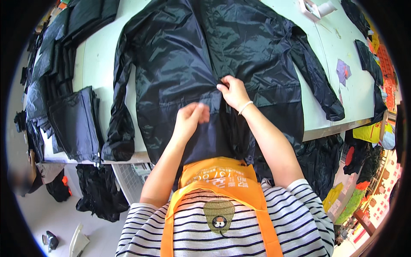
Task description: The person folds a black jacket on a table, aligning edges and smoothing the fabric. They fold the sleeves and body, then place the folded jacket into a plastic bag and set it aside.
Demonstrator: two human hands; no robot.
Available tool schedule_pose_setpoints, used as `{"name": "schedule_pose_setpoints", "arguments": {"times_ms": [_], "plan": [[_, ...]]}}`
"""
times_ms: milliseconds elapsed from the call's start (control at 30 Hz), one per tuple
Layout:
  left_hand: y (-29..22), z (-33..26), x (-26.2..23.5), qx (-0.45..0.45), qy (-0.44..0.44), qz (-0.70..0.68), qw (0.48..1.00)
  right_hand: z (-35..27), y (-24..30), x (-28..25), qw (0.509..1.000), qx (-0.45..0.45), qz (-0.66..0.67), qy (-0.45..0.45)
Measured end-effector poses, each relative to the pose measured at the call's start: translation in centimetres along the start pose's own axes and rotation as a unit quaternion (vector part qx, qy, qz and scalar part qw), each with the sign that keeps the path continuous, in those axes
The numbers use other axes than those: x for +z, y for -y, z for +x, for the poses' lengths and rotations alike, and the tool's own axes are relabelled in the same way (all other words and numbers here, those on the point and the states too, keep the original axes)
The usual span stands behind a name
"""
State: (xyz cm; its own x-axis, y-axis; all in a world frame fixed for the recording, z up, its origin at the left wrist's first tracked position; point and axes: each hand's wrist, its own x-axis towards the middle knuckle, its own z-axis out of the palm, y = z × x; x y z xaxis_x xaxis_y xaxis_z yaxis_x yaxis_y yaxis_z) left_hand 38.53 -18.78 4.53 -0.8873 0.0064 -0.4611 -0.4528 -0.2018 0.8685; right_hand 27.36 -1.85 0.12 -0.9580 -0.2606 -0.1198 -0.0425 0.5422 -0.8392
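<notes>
Orange apron (218, 167) at my waist. Left fingers (204, 115) curled, blurred, over black jacket (250, 47); can't tell whether they grip. Right fingers (227, 79) pinch its front edge. Jacket lies spread across table (96, 60); small box (309, 10) at far right.

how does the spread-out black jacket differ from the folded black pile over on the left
The jacket lies spread out; the pile is folded in layers. The jacket looks much wider; the pile is compact. The right hand pinches the jacket; no hand is on the pile. Both are black.
</notes>
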Motion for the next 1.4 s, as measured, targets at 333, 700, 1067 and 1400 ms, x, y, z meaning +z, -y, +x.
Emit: {"name": "schedule_pose_setpoints", "arguments": {"times_ms": [333, 700, 1067, 1400], "plan": [[12.7, -13.8, 0.4, -0.315, -0.045, 0.116, 0.941, -2.9, -0.8, -0.9, 0.997, -0.035, -0.057, -0.049], [14.5, -15.8, 8.2, -0.113, -0.081, -0.485, 0.863, -24.7, -4.1, -11.3, 0.996, 0.063, -0.055, 0.026], [10.8, -16.4, 15.7, 0.026, -0.128, -0.369, 0.920, -26.9, -1.1, -10.0, 0.980, -0.192, -0.048, 0.020], [11.4, -16.2, 16.2, -0.093, -0.225, -0.326, 0.913, -28.1, -3.0, -7.8, 0.969, -0.218, -0.099, -0.053]]}}
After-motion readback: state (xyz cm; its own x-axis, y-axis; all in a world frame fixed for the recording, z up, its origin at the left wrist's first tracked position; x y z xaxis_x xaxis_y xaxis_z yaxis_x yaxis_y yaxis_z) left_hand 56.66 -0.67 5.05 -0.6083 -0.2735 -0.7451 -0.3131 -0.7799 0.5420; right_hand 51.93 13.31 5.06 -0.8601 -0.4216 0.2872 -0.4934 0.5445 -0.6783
